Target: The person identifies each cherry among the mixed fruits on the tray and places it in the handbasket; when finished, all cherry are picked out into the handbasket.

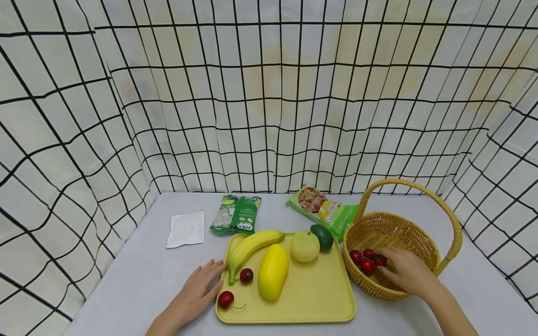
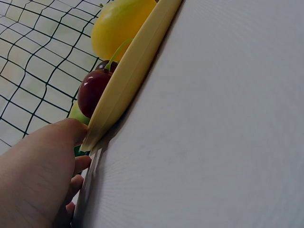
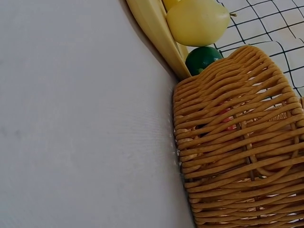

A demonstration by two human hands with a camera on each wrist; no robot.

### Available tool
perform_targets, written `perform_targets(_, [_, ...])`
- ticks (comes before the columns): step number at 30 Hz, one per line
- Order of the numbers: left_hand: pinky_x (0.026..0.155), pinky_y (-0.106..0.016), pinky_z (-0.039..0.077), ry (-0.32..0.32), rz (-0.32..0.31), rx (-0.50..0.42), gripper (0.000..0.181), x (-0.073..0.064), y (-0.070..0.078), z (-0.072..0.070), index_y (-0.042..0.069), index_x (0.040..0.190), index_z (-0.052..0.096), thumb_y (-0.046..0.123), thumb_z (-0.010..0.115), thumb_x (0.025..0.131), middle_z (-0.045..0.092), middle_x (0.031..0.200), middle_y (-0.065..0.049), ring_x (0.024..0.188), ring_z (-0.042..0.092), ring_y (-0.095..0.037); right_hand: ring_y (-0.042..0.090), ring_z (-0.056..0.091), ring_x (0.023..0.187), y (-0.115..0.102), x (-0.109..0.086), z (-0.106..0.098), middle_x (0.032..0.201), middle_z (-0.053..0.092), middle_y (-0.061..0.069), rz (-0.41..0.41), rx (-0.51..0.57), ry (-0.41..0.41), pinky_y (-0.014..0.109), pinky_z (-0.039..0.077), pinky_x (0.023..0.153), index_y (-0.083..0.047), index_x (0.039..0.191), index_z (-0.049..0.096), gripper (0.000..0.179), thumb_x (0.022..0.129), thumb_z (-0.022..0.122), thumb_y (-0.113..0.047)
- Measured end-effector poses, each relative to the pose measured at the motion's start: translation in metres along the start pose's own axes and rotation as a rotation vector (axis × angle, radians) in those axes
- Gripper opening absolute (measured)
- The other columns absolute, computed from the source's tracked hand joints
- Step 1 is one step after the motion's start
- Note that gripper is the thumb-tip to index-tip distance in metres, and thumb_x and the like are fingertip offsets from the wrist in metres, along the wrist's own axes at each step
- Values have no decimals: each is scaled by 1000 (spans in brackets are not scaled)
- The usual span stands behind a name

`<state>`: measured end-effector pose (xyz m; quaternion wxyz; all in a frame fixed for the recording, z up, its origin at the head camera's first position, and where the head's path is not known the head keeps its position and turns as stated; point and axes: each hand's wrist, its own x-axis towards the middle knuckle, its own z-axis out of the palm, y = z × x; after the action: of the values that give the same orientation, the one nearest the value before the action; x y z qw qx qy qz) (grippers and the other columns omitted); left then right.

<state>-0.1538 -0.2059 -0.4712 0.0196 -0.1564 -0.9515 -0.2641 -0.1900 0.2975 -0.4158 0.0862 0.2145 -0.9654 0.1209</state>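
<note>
1. A gentle pinch should suit: the right hand (image 1: 404,270) has fingers and thumb curled about one dark-red, round cherry (image 1: 380,260) inside the tan woven wicker basket (image 1: 376,290).
2. The left hand (image 1: 194,291), fingers nearly straight, grips nothing, steadying the yellow rectangular tray (image 1: 315,298).
3. The cherry looks glossy, probably slippery.

I see the person's left hand (image 1: 196,293) is bare, with slim fingers (image 1: 216,269) and an uncovered left forearm (image 1: 163,324). The right hand (image 1: 404,269) is bare too, a slender wrist (image 1: 428,285) joining it to an equally uncovered right forearm (image 1: 451,311).
</note>
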Motion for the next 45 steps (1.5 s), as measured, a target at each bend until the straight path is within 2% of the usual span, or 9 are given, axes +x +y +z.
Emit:
perform_targets(9, [107, -53, 15, 10, 12, -8, 42, -2, -1, 0, 14, 133, 49, 32, 49, 95, 44, 138, -5, 133, 29, -27, 22, 63, 81, 2, 3, 8, 94, 66, 5, 30, 9, -53, 39, 53, 67, -8, 110, 63, 36, 77, 72, -18])
perform_targets(26, [108, -52, 15, 13, 14, -7, 41, -1, 0, -1, 13, 132, 49, 29, 50, 95, 44, 138, -5, 133, 29, -27, 24, 63, 85, 2, 6, 10, 97, 65, 7, 54, 45, -87, 39, 53, 70, -6, 110, 63, 35, 78, 72, -17])
perform_targets(45, [108, -52, 16, 21, 26, -2, 41, 1, -1, 0, 13, 132, 49, 29, 50, 94, 45, 137, -5, 133, 30, -27, 25, 63, 86, 3, 8, 9, 98, 66, 8, 27, 73, -83, 39, 53, 71, -4, 109, 63, 34, 78, 72, -15])
